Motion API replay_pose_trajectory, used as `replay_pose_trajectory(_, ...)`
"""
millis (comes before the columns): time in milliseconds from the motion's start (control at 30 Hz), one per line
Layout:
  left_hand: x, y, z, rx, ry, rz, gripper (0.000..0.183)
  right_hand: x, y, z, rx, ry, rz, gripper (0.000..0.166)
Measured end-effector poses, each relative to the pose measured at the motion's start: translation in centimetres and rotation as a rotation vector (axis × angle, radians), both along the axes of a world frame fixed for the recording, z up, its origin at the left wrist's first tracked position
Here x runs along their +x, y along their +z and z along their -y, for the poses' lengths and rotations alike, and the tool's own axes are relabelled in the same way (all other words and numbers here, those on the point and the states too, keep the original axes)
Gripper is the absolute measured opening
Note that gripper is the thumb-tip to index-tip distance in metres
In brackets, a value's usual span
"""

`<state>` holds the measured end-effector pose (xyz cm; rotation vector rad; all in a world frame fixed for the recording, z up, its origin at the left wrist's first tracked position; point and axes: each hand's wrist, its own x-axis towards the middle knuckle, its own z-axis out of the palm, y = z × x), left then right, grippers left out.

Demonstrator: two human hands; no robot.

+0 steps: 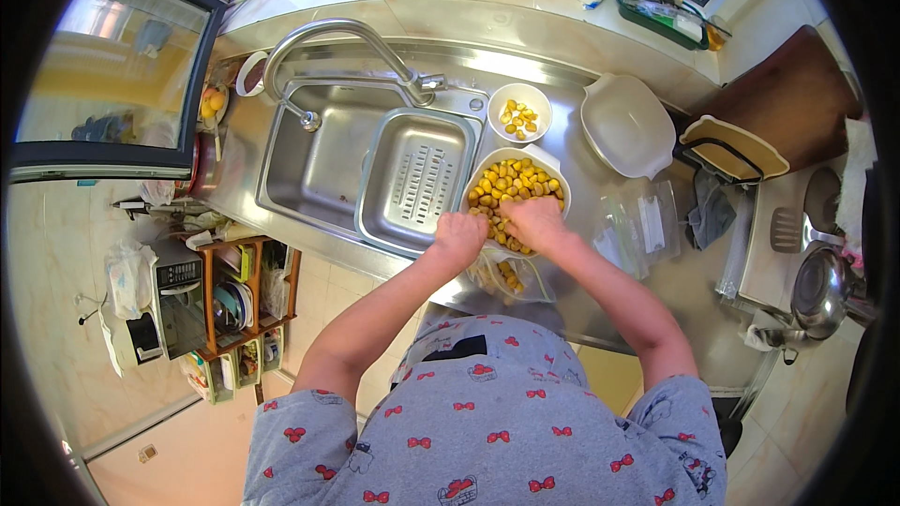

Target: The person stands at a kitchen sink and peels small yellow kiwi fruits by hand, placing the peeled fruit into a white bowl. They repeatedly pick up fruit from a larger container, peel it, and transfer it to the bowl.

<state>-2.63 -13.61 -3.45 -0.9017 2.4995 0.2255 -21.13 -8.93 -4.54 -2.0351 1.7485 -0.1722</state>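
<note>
A white bowl (567, 186) full of peeled chestnuts (517, 179), yellow with brown patches, stands on the steel counter before me. My right hand (536, 223) reaches over its near right side, fingertips down among the chestnuts. Beside the bowl's left rim is my left hand (462, 233), fingers curled; whether it grips the rim or a chestnut is hidden. Below the bowl lies a clear zip bag (534, 288) with several chestnuts (509, 277) inside. Just behind the bowl, a smaller white bowl (496, 109) contains several cleaner yellow pieces.
A steel sink (323, 154) with a perforated drain basket (376, 190) and curved faucet (337, 22) lies left. An empty beige basin (624, 123) sits back right, with clear plastic bags (650, 225) nearer. A cutting board (780, 98) and steel pan (819, 292) stand farther right.
</note>
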Motion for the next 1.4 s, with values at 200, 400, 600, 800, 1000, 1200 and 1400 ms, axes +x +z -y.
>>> replay_pose_trajectory(200,-0.3,0.2,0.0,0.112,0.159,0.021,0.020,-3.6,2.4,4.9,-0.213,-0.451,0.432,0.022)
replay_pose_trajectory(400,1.0,0.1,-0.4,0.265,0.382,-0.159,0.024,-3.3,2.7,3.0,-0.283,-0.275,0.399,0.022)
replay_pose_trajectory(600,1.9,0.4,0.0,0.192,0.397,-0.249,0.021,-0.9,-1.2,-2.9,-0.239,0.211,-0.106,0.009)
replay_pose_trajectory(800,2.8,0.6,0.5,0.120,0.360,-0.296,0.019,0.7,-0.9,-3.3,-0.228,0.253,-0.216,0.008)
replay_pose_trajectory(1000,2.6,-0.3,0.3,0.019,0.054,-0.110,0.021,0.1,-0.9,-2.1,-0.036,0.304,-0.278,0.008)
replay_pose_trajectory(1200,1.6,-2.0,0.8,0.038,-0.269,0.002,0.018,0.2,-2.7,-3.0,-0.194,0.344,-0.290,0.010)
replay_pose_trajectory(1400,0.6,-3.5,0.4,-0.057,-0.379,-0.068,0.017,0.8,-1.5,-1.9,0.036,0.389,-0.308,0.015)
